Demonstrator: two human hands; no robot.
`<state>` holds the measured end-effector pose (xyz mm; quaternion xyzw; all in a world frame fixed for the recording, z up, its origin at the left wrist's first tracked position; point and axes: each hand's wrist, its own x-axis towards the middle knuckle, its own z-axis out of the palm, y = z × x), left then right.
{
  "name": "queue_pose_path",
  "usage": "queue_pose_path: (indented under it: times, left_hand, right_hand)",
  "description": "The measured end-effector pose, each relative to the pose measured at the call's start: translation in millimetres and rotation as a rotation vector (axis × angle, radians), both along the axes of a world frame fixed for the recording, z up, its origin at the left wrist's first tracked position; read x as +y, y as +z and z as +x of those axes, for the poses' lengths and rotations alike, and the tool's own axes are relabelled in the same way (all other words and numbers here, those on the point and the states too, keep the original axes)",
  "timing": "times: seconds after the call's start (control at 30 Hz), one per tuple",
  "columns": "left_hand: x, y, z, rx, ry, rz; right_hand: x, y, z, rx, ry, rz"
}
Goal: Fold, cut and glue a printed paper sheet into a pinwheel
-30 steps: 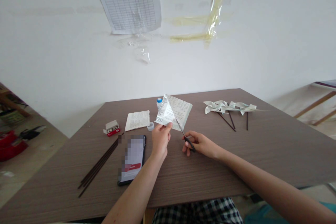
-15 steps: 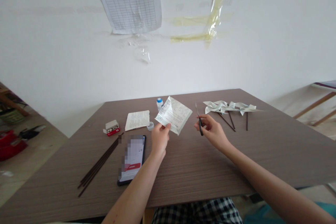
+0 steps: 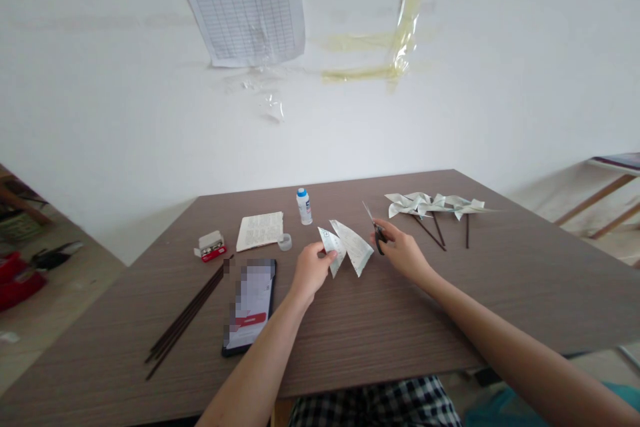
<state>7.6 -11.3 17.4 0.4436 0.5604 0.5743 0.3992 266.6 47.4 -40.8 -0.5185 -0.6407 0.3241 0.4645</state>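
Observation:
Between the thumb and fingers of my left hand [image 3: 313,267] is a printed paper square [image 3: 354,247], tilted above the table. Cuts run in from its corners, and its parts stand apart as triangular flaps. My right hand [image 3: 403,250] is closed round the black handles of a small pair of scissors [image 3: 379,235]. The blades point up and away, just right of the paper and not touching it. A white bottle with a blue cap [image 3: 305,207] stands behind the paper. Left of it lie a roll of clear tape [image 3: 285,242] and a stack of printed paper [image 3: 260,230].
Several paper pinwheels on dark sticks [image 3: 435,205] lie at the back right. To the left are a small red-and-white box [image 3: 211,247], a bundle of dark sticks [image 3: 187,320] and a phone [image 3: 250,307]. The brown table [image 3: 360,333] meets a white wall.
My left hand has turned and lowered the paper, so its cut flaps now show apart and the bottle behind is uncovered. The scissors have tilted further left in my right hand.

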Motion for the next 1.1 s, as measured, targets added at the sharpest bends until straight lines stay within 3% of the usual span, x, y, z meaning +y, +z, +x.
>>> queue_pose_path:
  times: [0.17, 0.33, 0.83, 1.1]
  left_hand:
    - [-2.3, 3.5, -0.2, 0.159, -0.155, -0.093]
    - [-0.8, 1.4, -1.7, 0.259, -0.171, -0.115]
    - [9.1, -1.7, -15.1, 0.441, 0.032, -0.074]
    - [10.9, -11.2, -18.2, 0.347, 0.174, -0.031]
  right_hand:
    - [1.0, -3.2, -0.2, -0.099, 0.042, -0.009]
    - [2.8, -3.3, 1.1, -0.048, 0.072, -0.024]
    - [1.2, -2.8, -9.2, 0.227, 0.171, -0.133]
    - [-7.7, 7.6, -13.4, 0.414, 0.017, -0.177]
